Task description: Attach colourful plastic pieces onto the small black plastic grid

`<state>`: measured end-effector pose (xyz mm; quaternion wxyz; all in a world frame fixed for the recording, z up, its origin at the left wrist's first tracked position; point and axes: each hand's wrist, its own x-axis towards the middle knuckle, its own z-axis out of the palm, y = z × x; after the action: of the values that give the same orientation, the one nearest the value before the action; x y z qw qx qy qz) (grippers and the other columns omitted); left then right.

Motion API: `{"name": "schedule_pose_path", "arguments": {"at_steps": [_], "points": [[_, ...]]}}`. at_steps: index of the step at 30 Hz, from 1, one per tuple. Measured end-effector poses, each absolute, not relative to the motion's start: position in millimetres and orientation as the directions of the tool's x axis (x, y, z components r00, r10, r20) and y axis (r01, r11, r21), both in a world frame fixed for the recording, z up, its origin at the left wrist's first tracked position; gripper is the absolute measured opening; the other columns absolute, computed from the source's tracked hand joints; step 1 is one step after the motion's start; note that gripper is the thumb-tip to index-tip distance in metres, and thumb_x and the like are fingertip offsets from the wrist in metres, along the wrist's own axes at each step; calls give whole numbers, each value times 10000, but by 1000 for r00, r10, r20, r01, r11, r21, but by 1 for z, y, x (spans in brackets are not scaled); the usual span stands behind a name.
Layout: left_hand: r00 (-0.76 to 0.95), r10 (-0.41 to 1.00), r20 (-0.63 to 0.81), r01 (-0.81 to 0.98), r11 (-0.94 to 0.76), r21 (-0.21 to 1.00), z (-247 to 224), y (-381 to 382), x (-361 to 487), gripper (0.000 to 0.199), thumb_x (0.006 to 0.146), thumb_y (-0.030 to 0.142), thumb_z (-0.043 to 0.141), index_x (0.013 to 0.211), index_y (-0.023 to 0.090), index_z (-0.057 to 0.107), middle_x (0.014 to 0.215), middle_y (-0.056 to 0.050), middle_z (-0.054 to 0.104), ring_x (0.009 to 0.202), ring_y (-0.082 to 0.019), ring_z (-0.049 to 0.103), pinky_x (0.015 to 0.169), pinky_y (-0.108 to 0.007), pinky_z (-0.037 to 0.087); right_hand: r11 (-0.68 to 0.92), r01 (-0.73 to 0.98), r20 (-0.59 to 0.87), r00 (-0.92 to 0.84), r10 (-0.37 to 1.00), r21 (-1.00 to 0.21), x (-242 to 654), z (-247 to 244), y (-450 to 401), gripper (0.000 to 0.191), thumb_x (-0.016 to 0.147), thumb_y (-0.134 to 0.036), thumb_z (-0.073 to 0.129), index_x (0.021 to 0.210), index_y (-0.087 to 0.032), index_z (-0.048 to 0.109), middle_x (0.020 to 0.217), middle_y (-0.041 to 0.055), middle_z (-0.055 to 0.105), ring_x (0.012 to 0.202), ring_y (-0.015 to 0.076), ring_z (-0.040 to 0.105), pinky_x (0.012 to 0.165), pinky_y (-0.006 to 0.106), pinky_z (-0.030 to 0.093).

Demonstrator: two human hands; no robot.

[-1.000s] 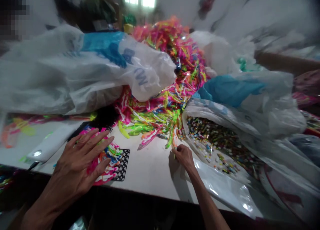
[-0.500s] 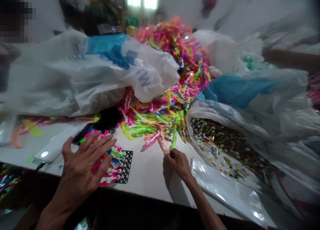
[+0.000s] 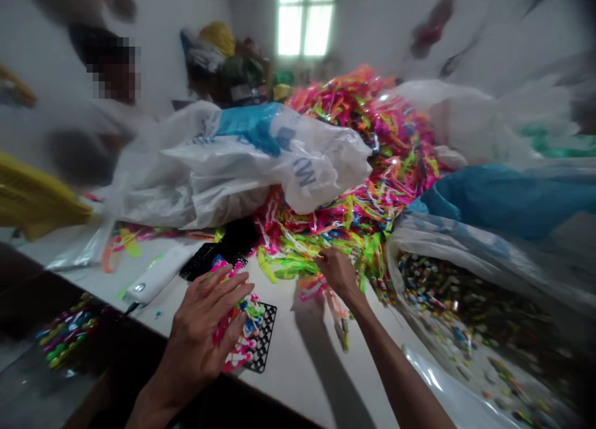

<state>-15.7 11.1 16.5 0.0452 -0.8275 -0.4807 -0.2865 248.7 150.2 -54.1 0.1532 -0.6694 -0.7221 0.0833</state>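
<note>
Small bundle of neon strips lies on a black mesh tray near the tabletop edge, left hand pressed flat on it, fingers spread wide. Right hand has moved from the tabletop up into the big strip pile; its fingers are curled in there, grip unclear. Beside it, an open bag of small pieces.

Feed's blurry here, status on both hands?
Left hand flat on sorted strips, black grid underneath. Right hand reaching into neon pile. White bag overhangs it.

bag behind grid, heap right
</note>
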Motion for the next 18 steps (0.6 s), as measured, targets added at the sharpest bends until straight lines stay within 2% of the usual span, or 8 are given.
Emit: {"name": "schedule_pose_path", "arguments": {"at_steps": [2, 4, 12, 15, 18], "points": [[371, 766, 525, 817, -538, 207, 17, 11, -16, 412, 854, 212, 486, 1263, 240, 454, 1300, -31, 529, 1286, -239, 356, 1037, -463, 296, 69, 984, 24, -66, 998, -163, 231, -56, 165, 206, 816, -142, 455, 846, -145, 658, 867, 96, 649, 748, 188, 600, 560, 249, 308], [370, 764, 529, 813, -542, 214, 17, 11, -16, 412, 854, 203, 482, 1263, 240, 456, 1292, -31, 536, 1281, -236, 361, 1036, -462, 298, 60, 993, -5, -61, 998, -100, 223, -62, 167, 242, 819, -93, 418, 866, -141, 651, 868, 100, 643, 759, 189, 600, 554, 254, 289], [354, 760, 545, 800, -547, 244, 17, 12, -17, 411, 831, 205, 497, 1240, 241, 491, 1267, -30, 561, 1261, -244, 395, 1029, -464, 310, 144, 976, 59, -136, 989, -166, 239, -86, 139, 176, 898, -191, 419, 910, -187, 595, 991, 43, 589, 866, 155, 554, 637, 251, 281], [347, 771, 533, 797, -542, 265, 18, 11, -16, 410, 830, 203, 499, 1238, 241, 496, 1265, -33, 564, 1264, -245, 392, 1029, -469, 312, 157, 976, 66, -149, 987, -149, 237, -87, 133, 186, 907, -193, 405, 897, -197, 590, 995, 39, 583, 840, 156, 546, 627, 258, 273], [343, 778, 526, 796, -538, 278, 18, 11, -16, 393, 835, 202, 497, 1226, 240, 503, 1275, -35, 558, 1270, -243, 384, 1034, -475, 307, 228, 970, 77, -222, 972, -82, 235, -86, 123, 184, 898, -173, 419, 842, -200, 592, 947, 36, 595, 823, 169, 536, 618, 272, 269]]}}
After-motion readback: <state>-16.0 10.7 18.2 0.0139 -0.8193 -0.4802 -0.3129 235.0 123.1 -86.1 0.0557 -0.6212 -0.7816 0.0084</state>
